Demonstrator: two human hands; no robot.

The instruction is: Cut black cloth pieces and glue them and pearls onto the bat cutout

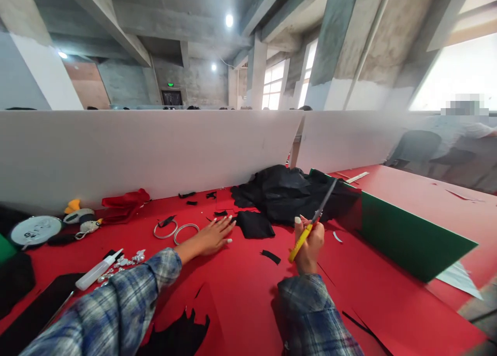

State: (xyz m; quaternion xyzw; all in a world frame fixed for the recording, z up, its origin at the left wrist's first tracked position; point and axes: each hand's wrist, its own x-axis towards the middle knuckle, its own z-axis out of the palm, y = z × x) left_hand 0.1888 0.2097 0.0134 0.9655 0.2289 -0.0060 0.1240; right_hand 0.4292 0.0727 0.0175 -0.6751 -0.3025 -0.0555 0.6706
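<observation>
My right hand [310, 245] is closed around a pair of yellow-handled scissors [306, 237], whose blades point up and away. My left hand [213, 235] lies flat with its fingers spread, the fingertips close to a small square of black fabric [255, 224]. Whether they touch it I cannot tell. Beside that wrist are two metal rings [187, 234], one with a black scrap on it. A large heap of black fabric [285, 190] sits behind the square. Between my hands is a small black strip [271, 256], and a jagged black piece [182, 335] lies near me.
The red table [248, 304] also carries a glue bottle [95, 273], pearl-like beads [128, 261], a toy bird [83, 220], red cloth [126, 206] and a round white lid [35, 230]. A green board [407, 237] stands at right. A white partition [147, 149] runs behind; a person [458, 133] sits beyond.
</observation>
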